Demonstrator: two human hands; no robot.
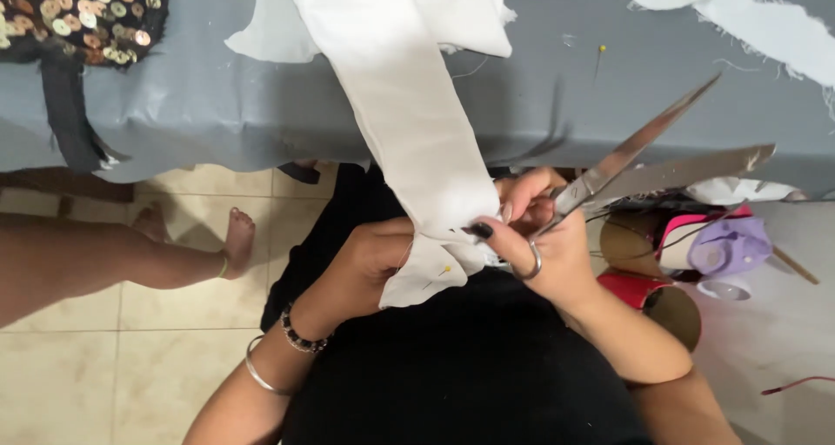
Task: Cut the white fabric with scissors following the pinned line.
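— Pinching the white fabric strip (417,140) hanging off the tabletop's near edge, the left hand (370,254) grips it; the right hand (548,245) clasps open scissors (644,162).
— A slip risks nicking fingers (522,193).

Your left hand (370,254) pinches the fabric strip (417,123) hanging off the table (609,88) before you; your right hand (548,236), just right of it, holds scissors (644,162). Sequined cloth (83,14) lies far left on the table; spools (687,254) sit right, below its edge.
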